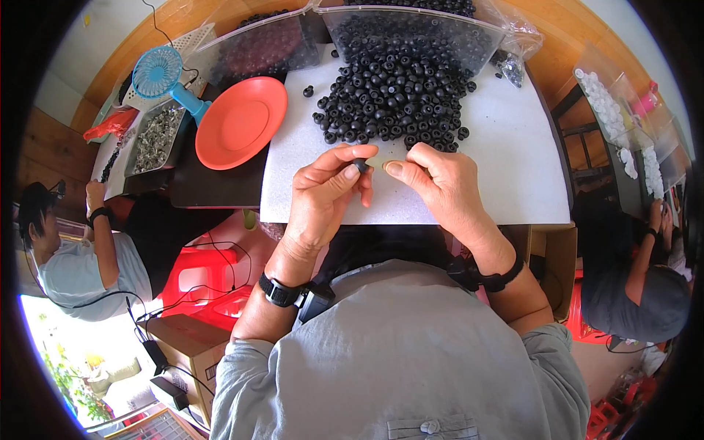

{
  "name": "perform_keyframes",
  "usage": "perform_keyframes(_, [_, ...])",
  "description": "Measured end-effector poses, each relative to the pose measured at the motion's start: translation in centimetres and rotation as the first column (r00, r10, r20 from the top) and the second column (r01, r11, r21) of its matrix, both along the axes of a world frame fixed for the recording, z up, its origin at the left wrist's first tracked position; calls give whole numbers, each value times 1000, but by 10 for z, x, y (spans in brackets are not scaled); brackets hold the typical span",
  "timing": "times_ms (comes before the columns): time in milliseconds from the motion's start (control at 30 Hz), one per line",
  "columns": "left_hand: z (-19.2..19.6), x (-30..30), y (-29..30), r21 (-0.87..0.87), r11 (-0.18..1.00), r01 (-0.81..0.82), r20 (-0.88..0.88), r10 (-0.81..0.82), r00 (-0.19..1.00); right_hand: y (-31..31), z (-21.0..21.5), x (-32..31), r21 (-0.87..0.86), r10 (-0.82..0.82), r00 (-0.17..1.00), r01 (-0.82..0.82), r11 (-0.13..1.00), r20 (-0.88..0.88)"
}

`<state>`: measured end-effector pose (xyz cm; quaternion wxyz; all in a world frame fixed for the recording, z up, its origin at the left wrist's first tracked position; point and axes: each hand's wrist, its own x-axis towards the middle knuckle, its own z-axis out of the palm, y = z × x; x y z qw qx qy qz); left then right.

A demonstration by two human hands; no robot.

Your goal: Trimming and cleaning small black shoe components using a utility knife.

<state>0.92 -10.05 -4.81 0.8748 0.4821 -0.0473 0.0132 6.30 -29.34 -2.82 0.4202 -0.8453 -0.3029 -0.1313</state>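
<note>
Between the thumb and fingers of my left hand sits a small round black piece, much like those in the heap. A short gap to the right, my right hand has thumb and forefinger pinched together; what lies between them, if anything, is too small to make out. Both hands are over the near part of a white board. Just beyond them spreads a big heap of black round pieces with holes, spilling from a tipped clear plastic bin.
Left of the board are an orange-red dish, a blue handheld fan and a tray of small shiny parts. A plastic bag lies far right. One person works at left, another at right.
</note>
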Motion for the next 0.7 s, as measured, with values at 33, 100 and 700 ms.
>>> perform_keyframes(33, [1,0,0,-3,1000,-4,-1,4,1000,0,0,0,0,2,1000,-2,1000,4])
perform_keyframes(100, [1,0,-1,-7,1000,-7,-2,7,1000,0,0,0,0,1,1000,-1,1000,3])
perform_keyframes(700, [-2,-1,-4,78,996,-44,67,39,997,0,-1,1,-6,-2,1000,2,1000,11])
